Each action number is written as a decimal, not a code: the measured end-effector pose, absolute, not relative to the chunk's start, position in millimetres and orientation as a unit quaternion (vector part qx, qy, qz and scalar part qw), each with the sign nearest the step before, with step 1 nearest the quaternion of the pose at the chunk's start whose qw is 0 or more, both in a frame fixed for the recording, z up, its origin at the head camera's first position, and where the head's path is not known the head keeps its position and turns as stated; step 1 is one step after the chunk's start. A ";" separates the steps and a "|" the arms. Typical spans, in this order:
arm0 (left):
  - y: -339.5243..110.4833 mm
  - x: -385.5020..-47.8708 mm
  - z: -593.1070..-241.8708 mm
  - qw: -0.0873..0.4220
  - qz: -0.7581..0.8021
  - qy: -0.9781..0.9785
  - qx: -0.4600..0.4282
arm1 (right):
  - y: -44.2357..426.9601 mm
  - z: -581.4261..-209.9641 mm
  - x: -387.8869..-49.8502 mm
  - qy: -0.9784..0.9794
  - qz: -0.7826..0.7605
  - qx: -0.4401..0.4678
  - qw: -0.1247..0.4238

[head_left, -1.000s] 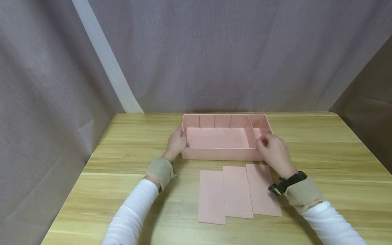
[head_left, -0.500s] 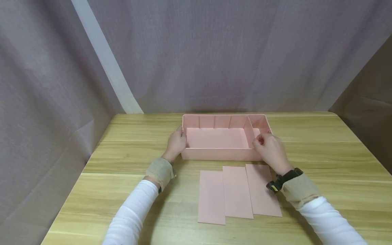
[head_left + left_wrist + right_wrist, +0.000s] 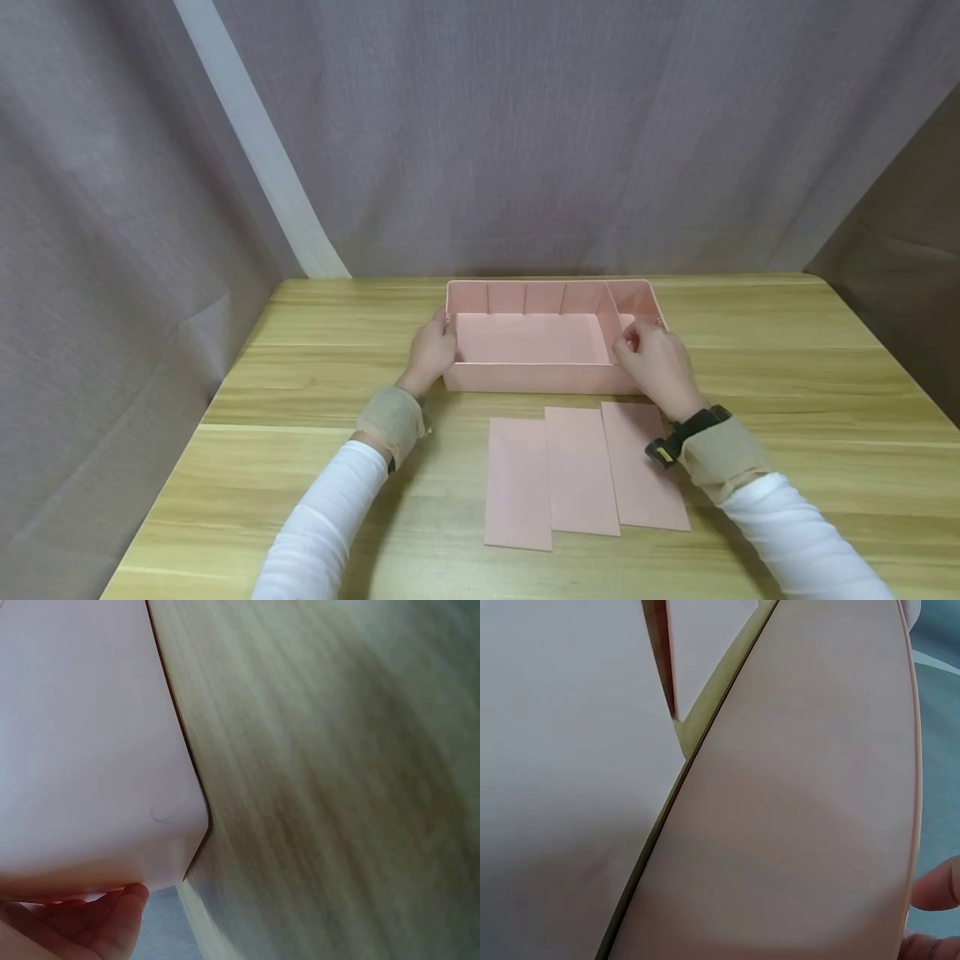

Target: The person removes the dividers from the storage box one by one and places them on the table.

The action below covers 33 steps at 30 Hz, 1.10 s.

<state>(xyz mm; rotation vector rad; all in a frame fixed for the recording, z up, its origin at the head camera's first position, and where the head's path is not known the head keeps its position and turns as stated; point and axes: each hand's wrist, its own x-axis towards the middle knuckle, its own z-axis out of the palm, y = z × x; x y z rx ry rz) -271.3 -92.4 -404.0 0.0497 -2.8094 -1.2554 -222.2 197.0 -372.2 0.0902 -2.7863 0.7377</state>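
Observation:
A pink rectangular box [image 3: 525, 377] without a lid stands on the wooden table. My left hand [image 3: 432, 348] holds the box's left end wall, and its fingertips [image 3: 124, 904] show against that wall in the left wrist view. Across the right part of the box runs an upright pink divider [image 3: 613, 313], splitting off a narrow compartment. At the divider's front end, over the front right corner, my right hand [image 3: 660, 367] pinches it with curled thumb and fingers; the contact itself is hidden. In the right wrist view the right thumb [image 3: 939, 887] shows just beyond the front wall's rim.
Three flat pink panels lie side by side in front of the box: left panel [image 3: 517, 483], middle panel [image 3: 581, 471] and right panel [image 3: 641, 467]. The wooden table [image 3: 322, 367] ends at a grey curtain [image 3: 525, 150] behind the box.
My right hand has shifted slightly left along the front wall, and the divider's front end appears to move left a little with it. My left hand and the panels look unchanged.

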 end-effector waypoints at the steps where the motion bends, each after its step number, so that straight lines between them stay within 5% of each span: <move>1: -92.6 -271.1 -403.9 0.032 -0.409 -0.912 0.016 | 196.8 -372.1 -222.4 -0.958 0.256 0.028 0.126; 33: -92.5 -271.2 -403.0 0.042 -0.400 -0.916 0.016 | 199.0 -373.5 -236.9 -0.968 0.239 -0.001 0.072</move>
